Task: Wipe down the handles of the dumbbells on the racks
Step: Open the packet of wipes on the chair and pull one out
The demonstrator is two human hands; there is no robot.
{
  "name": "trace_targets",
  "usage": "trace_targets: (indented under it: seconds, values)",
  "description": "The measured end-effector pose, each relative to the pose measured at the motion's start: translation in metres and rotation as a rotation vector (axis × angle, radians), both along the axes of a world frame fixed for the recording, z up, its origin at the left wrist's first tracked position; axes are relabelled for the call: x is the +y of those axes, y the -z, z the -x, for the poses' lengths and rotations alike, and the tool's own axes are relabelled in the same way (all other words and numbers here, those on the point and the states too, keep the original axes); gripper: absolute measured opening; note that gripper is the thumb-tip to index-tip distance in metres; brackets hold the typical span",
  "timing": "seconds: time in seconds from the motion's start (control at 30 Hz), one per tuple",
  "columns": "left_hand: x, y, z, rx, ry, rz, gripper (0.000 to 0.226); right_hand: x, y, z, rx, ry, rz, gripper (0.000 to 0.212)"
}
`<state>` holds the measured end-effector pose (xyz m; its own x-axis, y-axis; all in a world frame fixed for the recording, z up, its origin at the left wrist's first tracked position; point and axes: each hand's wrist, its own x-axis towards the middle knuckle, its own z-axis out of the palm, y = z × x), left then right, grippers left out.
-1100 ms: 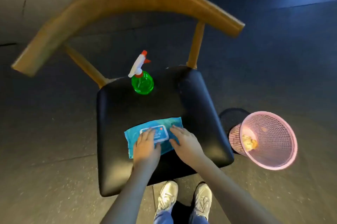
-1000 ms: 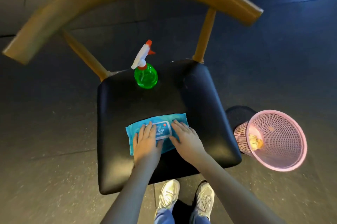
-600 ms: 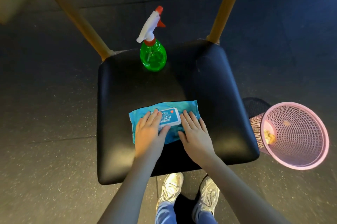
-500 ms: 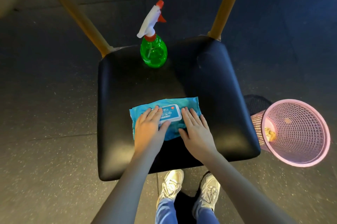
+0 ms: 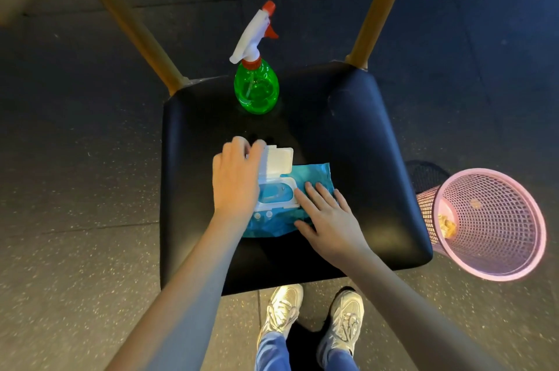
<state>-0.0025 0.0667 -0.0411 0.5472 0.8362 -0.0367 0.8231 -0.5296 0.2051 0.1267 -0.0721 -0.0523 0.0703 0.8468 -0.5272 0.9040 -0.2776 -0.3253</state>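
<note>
A blue pack of wet wipes (image 5: 311, 177) lies on the black seat of a wooden chair (image 5: 357, 134). Its white flip lid (image 5: 278, 159) stands open and tilted back. My left hand (image 5: 236, 177) grips the lid's left edge with curled fingers. My right hand (image 5: 329, 216) lies flat on the pack's right half, fingers straight, pressing it down. A green spray bottle (image 5: 256, 85) with a white and red trigger head stands upright at the back of the seat. No dumbbells or racks are in view.
A pink mesh waste basket (image 5: 496, 225) with some crumpled scraps inside stands on the floor right of the chair. The chair's wooden back posts (image 5: 375, 7) rise behind the seat. My two shoes (image 5: 314, 310) stand at the seat's front edge on dark speckled flooring.
My left hand has moved from lying flat on the pack to lifting its white lid open and back. My right hand stays pressed on the pack. The camera tilted downward.
</note>
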Motion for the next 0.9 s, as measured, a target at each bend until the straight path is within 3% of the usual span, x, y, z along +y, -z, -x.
trace_targets:
  seconds: [0.1, 0.23, 0.3, 0.4, 0.57, 0.67, 0.73, 0.9]
  values:
    - [-0.004, 0.007, 0.008, 0.017, 0.312, 0.086, 0.035, 0.001, -0.001, 0.001, -0.007, -0.025, -0.001, 0.060]
    - [-0.007, 0.009, 0.022, -0.074, 0.195, 0.418, 0.027, 0.001, 0.003, -0.001, 0.004, -0.028, 0.008, 0.059]
    - [-0.004, 0.007, 0.022, -0.092, 0.214, 0.451, 0.021, 0.002, 0.004, -0.002, 0.004, -0.031, 0.016, 0.059]
    - [0.002, -0.001, 0.024, -0.089, 0.134, 0.528, 0.031, 0.002, 0.004, -0.002, 0.009, -0.028, 0.018, 0.058]
    - [0.001, 0.000, 0.041, -0.089, 0.071, 0.446, 0.022, 0.006, 0.004, 0.001, 0.019, 0.016, 0.004, 0.055]
    - [-0.008, 0.006, 0.047, -0.051, 0.119, 0.325, 0.054, 0.009, 0.001, 0.003, -0.002, 0.029, -0.010, 0.053]
    - [-0.012, 0.006, 0.048, 0.009, 0.106, 0.279, 0.056, 0.010, -0.001, 0.005, -0.029, 0.045, -0.041, 0.051]
    - [-0.014, 0.015, 0.057, 0.051, 0.014, 0.491, 0.060, 0.020, 0.000, 0.013, -0.081, 0.084, -0.167, 0.048]
